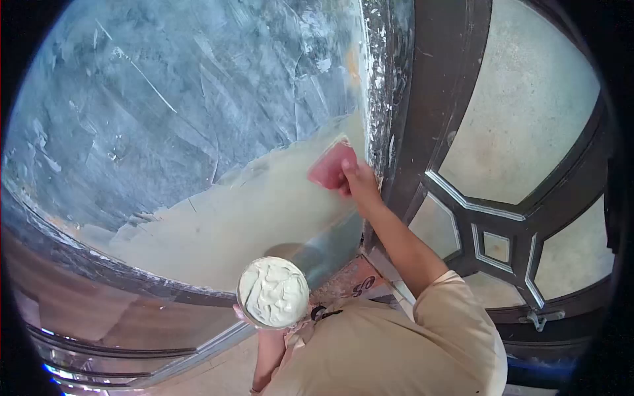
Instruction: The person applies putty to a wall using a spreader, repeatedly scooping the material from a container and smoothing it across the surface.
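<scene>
The work surface is a grey, scraped wall panel (185,99) whose lower part carries a pale, freshly spread coat of putty (257,211); to its right stands a dark wooden door frame (429,99) with frosted glass panes (522,112). The right hand (360,181) is closed around a reddish spreading blade (330,165), which lies flat against the wall at the upper right edge of the coated zone, just beside the frame. The left hand (247,317) is low in the view and mostly hidden beneath a round container of white putty (273,292); it appears to grip the container from below, though the fingers cannot be made out clearly. The container is held near the chest, well apart from the blade. Step in hand, as judged from the layout: spreading putty upward along the right margin of the panel. The bare grey area above and to the left is not yet coated. The next move likely calls for a steady stroke with the blade kept flat, without smearing the frame, and reloading from the container once the blade runs dry.
</scene>
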Motion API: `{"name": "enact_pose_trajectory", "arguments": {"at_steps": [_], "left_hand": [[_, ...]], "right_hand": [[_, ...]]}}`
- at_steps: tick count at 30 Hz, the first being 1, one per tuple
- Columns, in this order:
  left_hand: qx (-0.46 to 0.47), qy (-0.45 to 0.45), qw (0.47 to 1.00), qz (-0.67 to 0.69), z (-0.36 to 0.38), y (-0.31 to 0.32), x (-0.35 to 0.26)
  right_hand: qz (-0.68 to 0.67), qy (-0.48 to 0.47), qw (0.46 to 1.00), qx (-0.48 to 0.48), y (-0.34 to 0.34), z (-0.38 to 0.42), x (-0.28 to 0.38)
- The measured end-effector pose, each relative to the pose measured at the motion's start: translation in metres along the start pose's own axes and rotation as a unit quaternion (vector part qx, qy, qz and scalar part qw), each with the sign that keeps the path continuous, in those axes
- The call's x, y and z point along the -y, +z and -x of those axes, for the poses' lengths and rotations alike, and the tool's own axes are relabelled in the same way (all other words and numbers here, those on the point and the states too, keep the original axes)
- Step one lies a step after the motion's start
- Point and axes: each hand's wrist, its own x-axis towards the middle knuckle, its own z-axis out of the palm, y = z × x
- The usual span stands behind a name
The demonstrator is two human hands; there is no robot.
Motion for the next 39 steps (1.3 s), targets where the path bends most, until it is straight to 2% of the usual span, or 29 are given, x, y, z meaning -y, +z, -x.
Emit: {"name": "enact_pose_trajectory", "arguments": {"at_steps": [1, 2, 3, 4, 7, 8, 9, 11, 12, 16, 18, 21, 22, 24, 26, 29, 32, 34, 35, 36, 37, 39], "left_hand": [[0.002, -0.001, 1.0, -0.001, 0.0, 0.001, -0.002], [0.007, 0.004, 1.0, 0.009, 0.0, 0.001, -0.002], [0.011, 0.009, 1.0, 0.02, 0.003, 0.0, -0.002], [-0.032, 0.011, 0.999, 0.001, 0.005, -0.003, 0.0], [-0.035, 0.01, 0.999, 0.01, 0.007, 0.002, 0.001], [-0.058, 0.0, 0.998, 0.009, 0.008, 0.003, 0.001], [-0.059, -0.001, 0.998, 0.008, 0.008, -0.001, 0.002], [-0.016, -0.002, 1.0, 0.015, 0.005, -0.012, 0.007], [-0.037, -0.006, 0.999, 0.004, 0.003, 0.017, 0.005], [-0.045, 0.016, 0.999, -0.001, 0.005, -0.003, 0.012], [-0.054, -0.001, 0.999, -0.005, 0.007, 0.004, 0.011], [-0.05, -0.004, 0.998, 0.025, 0.006, 0.001, 0.014], [-0.054, -0.001, 0.998, 0.025, 0.005, 0.004, 0.015], [-0.04, -0.011, 0.998, 0.04, 0.0, 0.014, 0.018], [-0.031, -0.024, 0.998, 0.039, -0.007, 0.02, 0.024], [-0.019, -0.043, 0.998, 0.047, -0.01, 0.022, 0.035], [-0.043, -0.022, 0.998, 0.03, -0.007, 0.016, 0.046], [-0.06, -0.033, 0.996, 0.049, -0.005, 0.028, 0.047], [-0.077, -0.045, 0.994, 0.067, -0.003, 0.032, 0.049], [-0.036, -0.042, 0.997, 0.057, -0.004, 0.019, 0.055], [-0.04, -0.04, 0.997, 0.058, -0.002, 0.02, 0.058], [-0.059, -0.028, 0.997, 0.048, -0.001, 0.024, 0.065]], "right_hand": [[0.033, 0.043, 0.998, -0.012, -0.013, 0.005, -0.017], [0.034, 0.04, 0.999, -0.013, -0.024, 0.014, -0.035], [-0.012, 0.071, 0.997, -0.041, -0.036, 0.027, -0.054], [-0.058, 0.101, 0.991, -0.068, -0.039, 0.033, -0.055], [-0.066, 0.069, 0.993, -0.065, -0.027, 0.018, -0.016], [-0.063, -0.007, 0.998, -0.021, -0.02, 0.008, 0.004], [-0.063, -0.006, 0.998, -0.021, -0.011, -0.001, 0.021], [-0.106, -0.04, 0.994, -0.006, 0.002, -0.014, 0.045], [-0.105, -0.039, 0.994, -0.006, 0.0, -0.014, 0.04], [-0.017, 0.081, 0.996, -0.031, -0.036, -0.003, -0.042], [-0.05, 0.184, 0.979, -0.067, -0.059, 0.029, -0.084], [-0.052, 0.207, 0.972, -0.099, -0.07, 0.046, -0.099], [-0.051, 0.21, 0.972, -0.096, -0.061, 0.042, -0.081], [-0.105, 0.1, 0.988, -0.046, -0.042, 0.02, -0.035], [-0.105, 0.017, 0.994, 0.01, -0.025, -0.004, 0.009], [-0.141, 0.019, 0.99, 0.011, -0.014, -0.024, 0.036], [-0.117, 0.039, 0.992, -0.028, -0.033, -0.026, -0.018], [-0.082, 0.113, 0.987, -0.076, -0.053, -0.005, -0.076], [-0.113, 0.164, 0.977, -0.075, -0.068, 0.005, -0.115], [-0.143, 0.215, 0.963, -0.074, -0.083, 0.014, -0.153], [-0.149, 0.25, 0.953, -0.078, -0.097, 0.026, -0.189], [-0.154, 0.287, 0.942, -0.078, -0.107, 0.037, -0.207]]}}
